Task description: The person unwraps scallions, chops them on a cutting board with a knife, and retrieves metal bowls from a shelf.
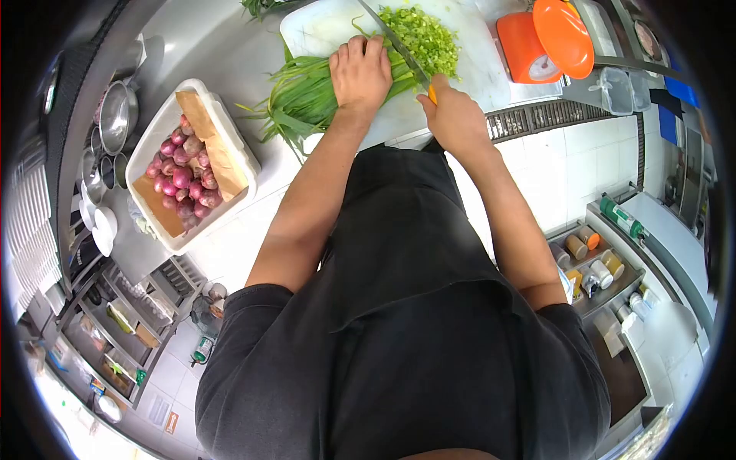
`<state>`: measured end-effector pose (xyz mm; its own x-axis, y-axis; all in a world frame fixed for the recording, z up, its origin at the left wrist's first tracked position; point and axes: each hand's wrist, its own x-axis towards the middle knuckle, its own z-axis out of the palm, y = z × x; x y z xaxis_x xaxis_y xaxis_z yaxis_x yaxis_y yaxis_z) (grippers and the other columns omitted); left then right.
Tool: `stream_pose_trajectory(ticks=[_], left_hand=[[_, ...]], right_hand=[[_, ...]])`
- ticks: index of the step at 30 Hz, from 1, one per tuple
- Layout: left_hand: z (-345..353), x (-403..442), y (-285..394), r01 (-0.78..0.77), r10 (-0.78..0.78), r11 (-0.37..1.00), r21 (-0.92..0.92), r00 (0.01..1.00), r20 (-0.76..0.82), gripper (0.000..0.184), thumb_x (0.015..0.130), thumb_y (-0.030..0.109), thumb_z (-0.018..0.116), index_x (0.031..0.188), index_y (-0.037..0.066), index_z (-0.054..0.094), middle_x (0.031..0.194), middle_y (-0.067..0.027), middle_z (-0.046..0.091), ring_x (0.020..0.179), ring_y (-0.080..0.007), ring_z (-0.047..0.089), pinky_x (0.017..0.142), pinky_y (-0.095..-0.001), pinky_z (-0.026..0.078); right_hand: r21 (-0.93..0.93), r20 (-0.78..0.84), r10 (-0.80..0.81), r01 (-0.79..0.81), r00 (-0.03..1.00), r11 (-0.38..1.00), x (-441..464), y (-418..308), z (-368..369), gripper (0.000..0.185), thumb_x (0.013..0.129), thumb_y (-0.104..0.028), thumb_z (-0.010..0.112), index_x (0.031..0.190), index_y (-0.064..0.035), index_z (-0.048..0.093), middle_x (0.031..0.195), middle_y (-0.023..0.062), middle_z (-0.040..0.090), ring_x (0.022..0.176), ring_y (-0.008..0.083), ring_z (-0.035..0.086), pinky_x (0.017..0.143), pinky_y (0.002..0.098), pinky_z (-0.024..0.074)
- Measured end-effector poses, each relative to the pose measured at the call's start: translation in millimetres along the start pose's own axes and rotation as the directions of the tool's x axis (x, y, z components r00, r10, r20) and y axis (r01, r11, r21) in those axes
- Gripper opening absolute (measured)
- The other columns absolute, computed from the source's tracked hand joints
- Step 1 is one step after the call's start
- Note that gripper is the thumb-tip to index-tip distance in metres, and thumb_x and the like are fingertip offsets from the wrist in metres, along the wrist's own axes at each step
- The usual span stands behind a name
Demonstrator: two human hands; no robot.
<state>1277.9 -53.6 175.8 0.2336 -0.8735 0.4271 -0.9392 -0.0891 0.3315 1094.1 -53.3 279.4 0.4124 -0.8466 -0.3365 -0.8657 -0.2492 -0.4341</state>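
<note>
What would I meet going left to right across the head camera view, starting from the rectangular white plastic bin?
Rectangular white plastic bin of round purple-red onions → bare left hand → bare right hand → orange kitchen scale with round white dial.

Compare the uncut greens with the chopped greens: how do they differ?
The uncut greens are long strands; the chopped greens are small, loose bits.
The uncut greens lie under the left hand; the chopped greens have no hand on them.
The uncut greens spill past the edge of the board, while the chopped greens are heaped on it.
Both are green.
</note>
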Motion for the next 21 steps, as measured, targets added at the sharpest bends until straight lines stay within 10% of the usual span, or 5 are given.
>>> stream_pose_trajectory(ticks=[21], left_hand=[[4,4,-1,0.009,-0.008,1.0,-0.013,0.999,0.053,0.018,0.096,0.019,0.064,0.112,0.012,0.065,0.11,-0.0088,0.067,0.105,-0.0309,0.061,0.094,-0.046,0.044]], right_hand=[[-0.078,0.174,0.064,-0.051,0.983,0.996,-16,-3,-14,0.03,0.105,-0.026,0.059,0.117,0.0005,0.05,0.089,0.0278,0.073,0.087,0.0479,0.072,0.078,0.0582,0.0561]])
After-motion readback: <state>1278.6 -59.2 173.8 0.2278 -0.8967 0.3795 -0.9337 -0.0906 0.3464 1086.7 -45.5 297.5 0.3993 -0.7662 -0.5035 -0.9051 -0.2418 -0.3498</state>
